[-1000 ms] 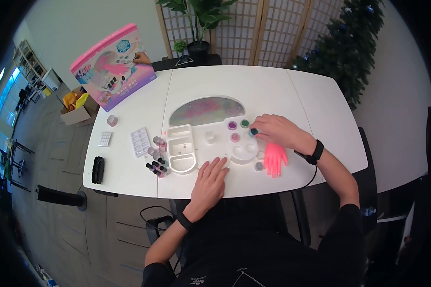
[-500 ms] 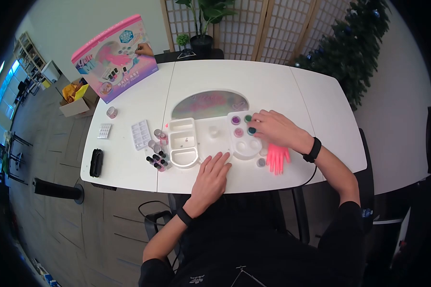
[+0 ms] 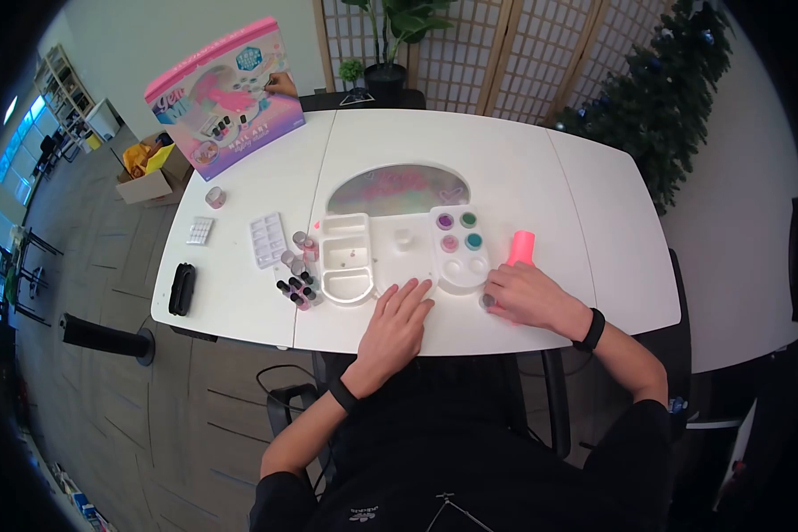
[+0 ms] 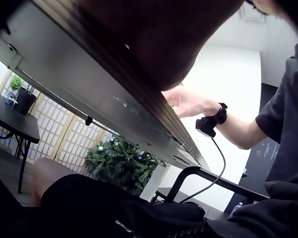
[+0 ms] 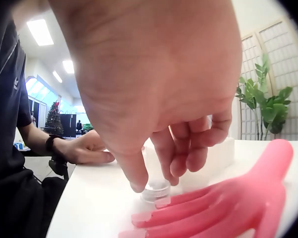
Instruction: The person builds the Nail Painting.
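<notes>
My right hand (image 3: 528,297) reaches down at the tray's right side, thumb and fingertips pinching a small clear jar (image 5: 155,192) at its rim. Right beside that jar lies a pink practice hand (image 5: 238,198), its fingers toward me and mostly covered by my hand in the head view. A white palette (image 3: 463,282) holds purple, green, pink and teal pots, with round hollows at its near end. My left hand (image 3: 395,319) rests with its fingers extended on the front edge of the white tray (image 3: 408,273).
Left of the tray's three-part compartment box (image 3: 346,262) stand several nail polish bottles (image 3: 300,291). A clear sectioned case (image 3: 268,239), a black pouch (image 3: 182,290) and another small jar (image 3: 215,197) lie farther left. A pink and purple box (image 3: 226,102) stands at the back left.
My right hand has left the teal pot in the palette and moved down toward me to the small clear jar beside the pink hand. My left hand stays at the tray's edge.
</notes>
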